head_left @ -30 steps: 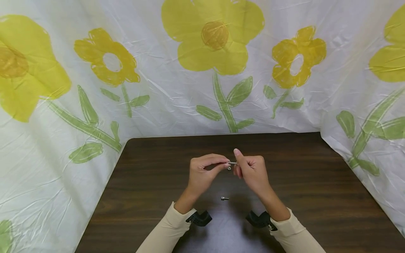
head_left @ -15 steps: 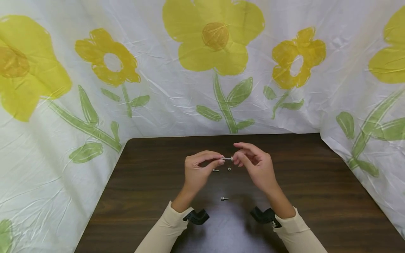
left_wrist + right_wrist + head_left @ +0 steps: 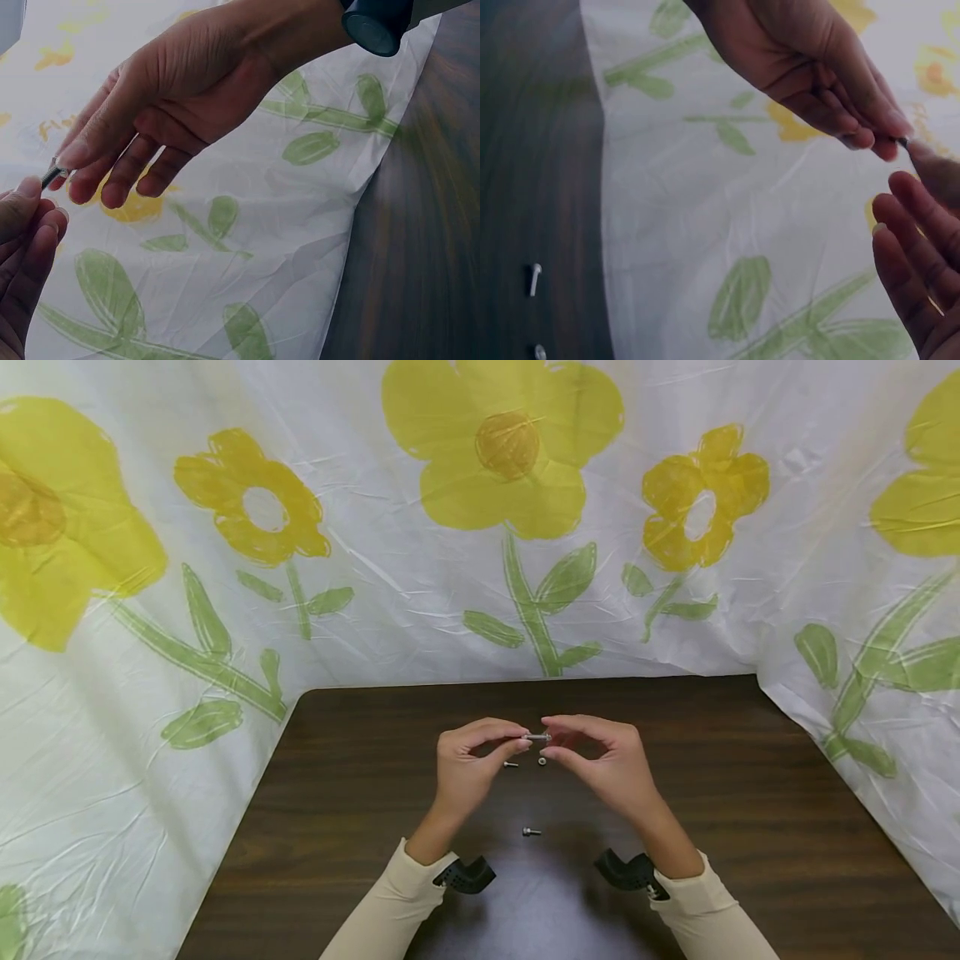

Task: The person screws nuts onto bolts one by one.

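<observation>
We've got the metal bolt (image 3: 537, 737) up over the dark table (image 3: 337, 793), one end pinched in our left hand (image 3: 474, 764), with our right hand (image 3: 611, 760) at the other, though honestly we can't tell if that one's gripping.

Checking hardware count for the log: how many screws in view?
3: held screw pinched by the left hand; far screw on the table, left of the nut-like piece; near screw on the table, closer to the person. Others may be hidden.
</observation>
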Available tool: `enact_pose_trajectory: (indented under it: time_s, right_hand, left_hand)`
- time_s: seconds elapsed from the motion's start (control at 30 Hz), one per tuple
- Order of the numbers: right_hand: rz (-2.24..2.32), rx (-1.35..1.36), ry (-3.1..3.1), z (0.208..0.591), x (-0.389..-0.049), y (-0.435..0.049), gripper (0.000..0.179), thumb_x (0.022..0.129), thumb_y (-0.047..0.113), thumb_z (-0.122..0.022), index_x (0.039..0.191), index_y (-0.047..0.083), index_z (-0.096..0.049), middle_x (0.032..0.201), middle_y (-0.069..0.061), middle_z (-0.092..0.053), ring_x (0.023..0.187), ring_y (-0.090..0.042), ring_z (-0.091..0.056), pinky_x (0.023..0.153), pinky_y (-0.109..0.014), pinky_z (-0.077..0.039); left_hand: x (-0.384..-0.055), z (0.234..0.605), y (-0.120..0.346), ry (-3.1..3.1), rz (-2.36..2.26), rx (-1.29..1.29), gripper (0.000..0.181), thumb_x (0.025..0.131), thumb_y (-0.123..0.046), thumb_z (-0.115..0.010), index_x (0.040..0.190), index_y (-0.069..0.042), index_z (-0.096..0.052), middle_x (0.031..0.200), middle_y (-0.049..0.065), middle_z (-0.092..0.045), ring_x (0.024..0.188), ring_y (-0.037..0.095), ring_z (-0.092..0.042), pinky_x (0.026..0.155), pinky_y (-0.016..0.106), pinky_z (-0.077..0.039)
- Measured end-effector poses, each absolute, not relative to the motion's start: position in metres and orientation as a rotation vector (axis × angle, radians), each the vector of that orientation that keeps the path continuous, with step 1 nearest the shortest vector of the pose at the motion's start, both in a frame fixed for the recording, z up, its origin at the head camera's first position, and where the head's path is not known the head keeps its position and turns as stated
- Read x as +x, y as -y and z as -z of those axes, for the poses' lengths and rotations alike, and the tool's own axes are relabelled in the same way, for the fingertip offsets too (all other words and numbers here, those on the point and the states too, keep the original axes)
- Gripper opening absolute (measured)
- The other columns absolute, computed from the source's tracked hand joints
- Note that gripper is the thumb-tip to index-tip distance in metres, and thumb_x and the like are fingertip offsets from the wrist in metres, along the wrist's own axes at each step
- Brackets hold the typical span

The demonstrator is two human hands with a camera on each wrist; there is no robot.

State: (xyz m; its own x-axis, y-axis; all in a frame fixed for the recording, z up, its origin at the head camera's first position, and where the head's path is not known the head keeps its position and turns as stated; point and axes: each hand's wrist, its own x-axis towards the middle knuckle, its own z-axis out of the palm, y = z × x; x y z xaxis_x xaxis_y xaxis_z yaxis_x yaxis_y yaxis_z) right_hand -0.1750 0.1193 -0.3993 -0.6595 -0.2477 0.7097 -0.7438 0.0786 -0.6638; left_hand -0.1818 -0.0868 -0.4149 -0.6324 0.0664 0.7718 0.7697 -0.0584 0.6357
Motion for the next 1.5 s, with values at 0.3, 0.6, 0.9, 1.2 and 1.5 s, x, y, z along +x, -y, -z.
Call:
enact_pose_trajectory:
  time_s: [0.3,0.6,0.9,1.2,1.5]
  right_hand:
    - [-1.612,0.972,1.941,0.402,-0.1738,-0.1171,0.029,0.077,-0.015,-0.08,0.101,0.002,-0.078,0.094,-0.009,-0.077,0.082,-0.017,-0.073,0.07,-0.023,-0.058]
    - [-1.619,0.918,2.039,0.403,-0.1725,-0.1159,0.018,0.09,-0.003,-0.074,0.085,0.015,-0.076,0.075,-0.001,-0.072,0.068,-0.017,-0.069,0.064,-0.024,-0.056]
    - [-1.548,0.836,2.089,0.4039,-0.1716,-0.1115,0.04,0.094,-0.008,-0.064,0.062,0.016,-0.064,0.056,0.003,-0.06,0.048,-0.008,-0.048,0.043,-0.022,-0.037]
    - [-1.615,0.807,2.07,0.4003,-0.171,-0.1153,0.022,0.099,-0.007,-0.059,0.088,0.008,-0.071,0.068,-0.001,-0.068,0.063,-0.018,-0.064,0.061,-0.022,-0.051]
    - [-1.517,1.019,1.934,0.3992,-0.1742,-0.1208,0.054,0.072,-0.016,-0.083,0.122,0.002,-0.069,0.095,-0.009,-0.075,0.08,-0.016,-0.071,0.07,-0.026,-0.058]
  left_hand:
    - [-0.1818,0.4163,0.0855,1.69,1.754,-0.915,0.014,0.079,0.011,-0.081,0.09,0.004,-0.078,0.088,0.015,-0.075,0.079,0.021,-0.072,0.062,0.037,-0.061]
    - [-0.1803,0.4158,0.0844,1.678,1.712,-0.966,0.016,0.078,0.012,-0.08,0.09,0.004,-0.078,0.087,0.015,-0.075,0.076,0.021,-0.072,0.06,0.029,-0.059]
    - [-0.1804,0.4161,0.0815,1.676,1.699,-0.987,0.019,0.076,0.016,-0.08,0.091,0.004,-0.077,0.087,0.016,-0.075,0.075,0.023,-0.073,0.064,0.03,-0.06]
    - [-0.1794,0.4139,0.0829,1.683,1.715,-0.941,0.018,0.076,0.015,-0.08,0.09,0.005,-0.077,0.086,0.017,-0.075,0.073,0.021,-0.072,0.058,0.033,-0.06]
    - [-0.1805,0.4134,0.0859,1.676,1.69,-0.944,0.019,0.074,0.017,-0.08,0.089,0.006,-0.077,0.086,0.017,-0.075,0.077,0.021,-0.072,0.063,0.03,-0.06]
